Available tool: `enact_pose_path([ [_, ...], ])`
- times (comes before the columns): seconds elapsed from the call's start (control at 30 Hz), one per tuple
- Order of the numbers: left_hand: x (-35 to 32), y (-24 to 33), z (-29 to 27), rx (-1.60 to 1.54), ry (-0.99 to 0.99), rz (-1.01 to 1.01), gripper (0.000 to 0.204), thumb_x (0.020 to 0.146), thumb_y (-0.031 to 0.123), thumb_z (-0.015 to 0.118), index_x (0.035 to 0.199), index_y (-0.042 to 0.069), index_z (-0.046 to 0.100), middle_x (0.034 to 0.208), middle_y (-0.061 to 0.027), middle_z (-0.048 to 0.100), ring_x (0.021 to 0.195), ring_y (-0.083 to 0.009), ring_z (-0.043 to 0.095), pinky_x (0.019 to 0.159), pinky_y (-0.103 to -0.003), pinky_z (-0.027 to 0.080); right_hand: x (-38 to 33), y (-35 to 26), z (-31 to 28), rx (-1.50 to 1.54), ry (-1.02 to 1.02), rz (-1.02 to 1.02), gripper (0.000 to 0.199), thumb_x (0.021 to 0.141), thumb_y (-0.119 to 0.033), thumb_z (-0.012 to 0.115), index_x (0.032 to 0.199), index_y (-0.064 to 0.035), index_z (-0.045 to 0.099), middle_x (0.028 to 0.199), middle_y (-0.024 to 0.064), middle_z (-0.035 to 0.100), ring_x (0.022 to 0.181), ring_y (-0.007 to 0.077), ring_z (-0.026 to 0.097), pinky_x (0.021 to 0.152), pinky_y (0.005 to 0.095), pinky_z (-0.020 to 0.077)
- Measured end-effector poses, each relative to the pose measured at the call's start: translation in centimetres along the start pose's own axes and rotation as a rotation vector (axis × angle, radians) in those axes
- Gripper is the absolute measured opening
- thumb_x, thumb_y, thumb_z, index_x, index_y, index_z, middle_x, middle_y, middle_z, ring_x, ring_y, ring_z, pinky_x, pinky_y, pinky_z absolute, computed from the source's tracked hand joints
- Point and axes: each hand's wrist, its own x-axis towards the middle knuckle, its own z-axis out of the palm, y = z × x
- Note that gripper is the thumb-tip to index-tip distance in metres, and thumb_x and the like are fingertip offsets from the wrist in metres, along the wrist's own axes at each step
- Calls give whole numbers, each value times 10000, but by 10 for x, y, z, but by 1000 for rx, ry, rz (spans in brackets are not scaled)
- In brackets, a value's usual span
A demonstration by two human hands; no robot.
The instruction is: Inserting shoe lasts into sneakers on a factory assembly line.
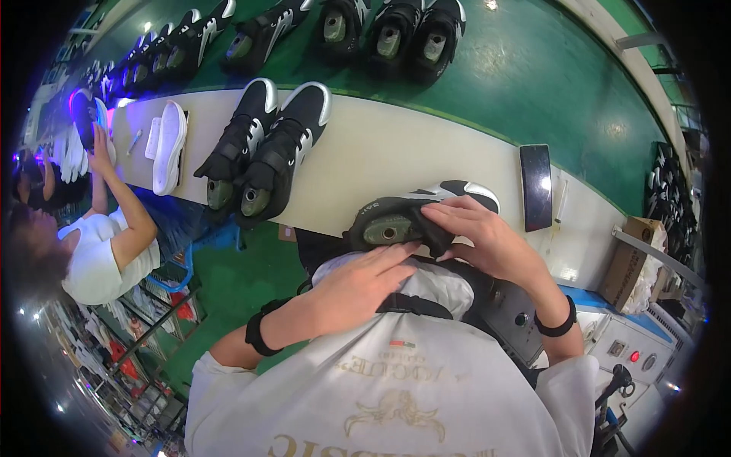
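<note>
A black shoe (388, 204) with a silver-grey toe lies on its side at the near edge of the cream worktop, in front of me. Inside its opening shows a green shoe last (387, 231) with a round metal-rimmed hole. My right hand (487, 238) grips the black collar flap, fingers over it and thumb below. My left hand (369, 278) has its fingers stretched out straight, their tips against the shoe's near edge. To the left, a pair of similar shoes (283, 152) stands on the worktop with green lasts in them.
A white sole (170, 148) and a pen (135, 141) lie farther left. Several lasted shoes (396, 34) line the green conveyor (518, 84) beyond. A dark curved block (536, 188) sits at right, near a cardboard box (632, 263). A co-worker (114, 251) at left holds a shoe.
</note>
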Motion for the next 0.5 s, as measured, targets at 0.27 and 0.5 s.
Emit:
enact_pose_path([
  [0.27,5,-23,0,-239,-237,-79,195,738,-99,552,876,11,633,1208,-69,654,1036,-250,656,811,-348,567,10,-7,33,-233,274,40,564,574,-101,838,1098,-36,641,996,92,628,937,295,562,831,390,491],
  [0.5,34,-27,-21,-93,225,44,245,764,120,747,981,84,641,1038,-43,631,905,-251,622,754,-381,522,16,-3,44,-317,249,69,492,635,-121,814,1066,-64,585,954,79,553,927,296,513,824,405,442],
])
